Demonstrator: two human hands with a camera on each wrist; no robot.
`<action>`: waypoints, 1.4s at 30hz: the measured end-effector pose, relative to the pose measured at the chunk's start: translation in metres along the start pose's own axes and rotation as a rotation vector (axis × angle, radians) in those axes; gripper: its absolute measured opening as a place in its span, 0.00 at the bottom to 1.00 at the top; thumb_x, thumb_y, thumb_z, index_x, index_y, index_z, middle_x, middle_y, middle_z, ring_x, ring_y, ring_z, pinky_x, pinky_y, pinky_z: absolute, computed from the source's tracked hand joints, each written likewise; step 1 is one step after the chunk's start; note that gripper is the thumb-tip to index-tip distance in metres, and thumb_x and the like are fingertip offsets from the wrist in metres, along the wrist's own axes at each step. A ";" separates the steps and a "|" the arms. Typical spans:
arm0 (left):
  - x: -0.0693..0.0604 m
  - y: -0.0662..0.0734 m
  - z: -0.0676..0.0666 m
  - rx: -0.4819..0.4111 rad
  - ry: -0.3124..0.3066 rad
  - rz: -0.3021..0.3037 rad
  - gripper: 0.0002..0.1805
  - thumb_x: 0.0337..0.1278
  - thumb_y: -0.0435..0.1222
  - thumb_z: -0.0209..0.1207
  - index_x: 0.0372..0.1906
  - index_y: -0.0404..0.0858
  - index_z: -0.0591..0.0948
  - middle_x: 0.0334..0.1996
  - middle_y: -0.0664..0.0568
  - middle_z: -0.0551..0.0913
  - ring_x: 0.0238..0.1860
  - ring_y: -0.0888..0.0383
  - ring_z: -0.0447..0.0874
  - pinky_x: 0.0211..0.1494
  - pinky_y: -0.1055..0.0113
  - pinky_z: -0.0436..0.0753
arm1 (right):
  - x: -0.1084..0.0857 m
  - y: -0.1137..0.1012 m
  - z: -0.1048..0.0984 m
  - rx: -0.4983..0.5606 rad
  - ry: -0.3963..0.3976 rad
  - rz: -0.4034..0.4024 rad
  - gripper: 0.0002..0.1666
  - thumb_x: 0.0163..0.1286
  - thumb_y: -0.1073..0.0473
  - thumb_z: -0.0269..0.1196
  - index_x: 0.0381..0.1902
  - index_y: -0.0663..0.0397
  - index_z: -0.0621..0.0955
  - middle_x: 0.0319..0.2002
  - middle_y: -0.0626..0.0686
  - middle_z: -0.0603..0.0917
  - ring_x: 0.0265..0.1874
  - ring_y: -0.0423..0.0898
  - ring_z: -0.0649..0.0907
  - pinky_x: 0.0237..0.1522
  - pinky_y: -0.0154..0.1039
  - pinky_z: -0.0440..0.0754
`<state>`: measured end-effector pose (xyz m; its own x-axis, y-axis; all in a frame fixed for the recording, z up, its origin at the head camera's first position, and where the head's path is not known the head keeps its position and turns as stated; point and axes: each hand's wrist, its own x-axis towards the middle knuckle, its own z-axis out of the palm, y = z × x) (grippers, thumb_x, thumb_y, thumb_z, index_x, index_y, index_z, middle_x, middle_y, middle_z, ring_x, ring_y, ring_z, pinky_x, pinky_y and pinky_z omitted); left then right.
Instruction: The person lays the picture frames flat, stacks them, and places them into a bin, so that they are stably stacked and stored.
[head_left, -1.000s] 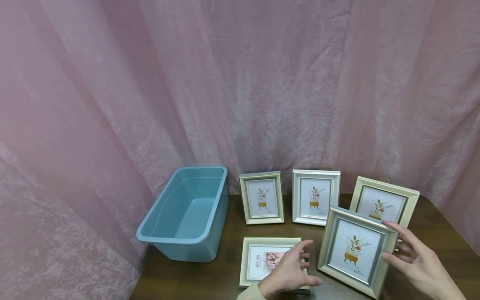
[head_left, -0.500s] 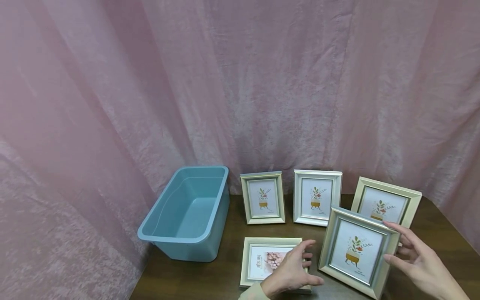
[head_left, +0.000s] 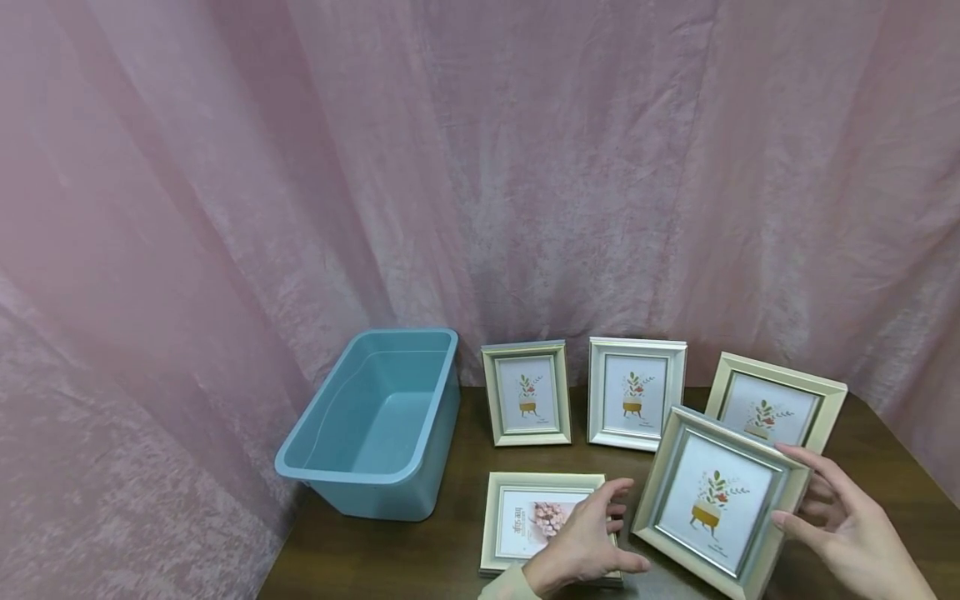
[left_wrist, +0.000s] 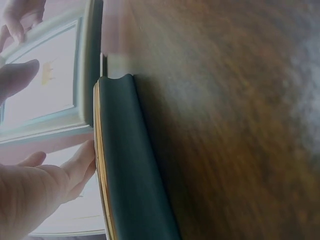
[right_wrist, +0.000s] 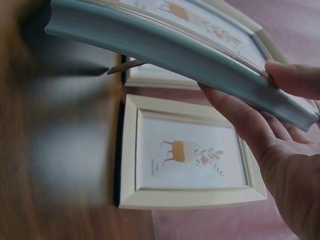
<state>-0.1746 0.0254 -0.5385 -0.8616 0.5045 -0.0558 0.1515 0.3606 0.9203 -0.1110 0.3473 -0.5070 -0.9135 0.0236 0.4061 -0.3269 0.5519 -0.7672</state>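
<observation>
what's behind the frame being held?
A cream frame and an edge of the white frame. In head view, the held frame and right hand cover the cream one's bottom; right wrist view shows it.

The head view has soft, even light and looks mostly clear. The pink curtain [head_left: 570, 183] has pale patches and darker folds. The brown table [head_left: 367, 554] goes blurry in both wrist views, with a whitish shine. The held picture frame [left_wrist: 57, 92] looks washed out in the left wrist view, and its side looks bent in the right one.
</observation>
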 end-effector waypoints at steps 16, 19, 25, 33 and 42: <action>-0.007 -0.009 -0.009 -0.293 0.010 0.060 0.55 0.43 0.22 0.82 0.80 0.45 0.71 0.72 0.53 0.78 0.52 0.64 0.90 0.57 0.71 0.89 | -0.004 -0.020 0.012 0.342 0.150 0.072 0.61 0.57 0.91 0.67 0.84 0.50 0.67 0.55 0.26 0.85 0.44 0.25 0.89 0.32 0.29 0.90; -0.008 -0.010 -0.012 -0.383 0.000 0.076 0.54 0.45 0.20 0.80 0.80 0.45 0.70 0.71 0.52 0.78 0.53 0.61 0.90 0.60 0.67 0.90 | -0.004 -0.024 0.017 0.508 0.167 0.101 0.60 0.58 0.91 0.65 0.83 0.48 0.68 0.53 0.29 0.88 0.42 0.29 0.91 0.31 0.30 0.90; -0.010 -0.012 -0.018 -0.478 0.017 0.118 0.54 0.47 0.19 0.78 0.81 0.44 0.68 0.62 0.51 0.85 0.53 0.54 0.91 0.65 0.54 0.90 | -0.005 -0.033 0.027 0.655 0.221 0.129 0.58 0.59 0.93 0.63 0.81 0.44 0.71 0.48 0.35 0.91 0.38 0.33 0.93 0.30 0.32 0.90; -0.011 -0.013 -0.026 -0.513 0.057 0.177 0.53 0.48 0.19 0.77 0.81 0.43 0.68 0.62 0.47 0.86 0.50 0.54 0.92 0.66 0.35 0.85 | -0.005 -0.042 0.043 0.897 0.284 0.128 0.56 0.60 0.95 0.57 0.78 0.45 0.73 0.50 0.42 0.93 0.39 0.40 0.95 0.31 0.36 0.92; -0.011 -0.016 -0.039 -0.528 0.088 0.195 0.48 0.56 0.26 0.79 0.81 0.38 0.69 0.60 0.49 0.84 0.46 0.63 0.91 0.53 0.65 0.92 | -0.007 -0.047 0.058 1.062 0.335 0.140 0.54 0.60 0.96 0.55 0.76 0.48 0.74 0.52 0.47 0.93 0.41 0.45 0.96 0.33 0.39 0.93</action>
<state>-0.1863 -0.0162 -0.5372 -0.8827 0.4466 0.1464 0.0688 -0.1854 0.9803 -0.1036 0.2726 -0.5027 -0.8994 0.3410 0.2735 -0.4134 -0.4598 -0.7859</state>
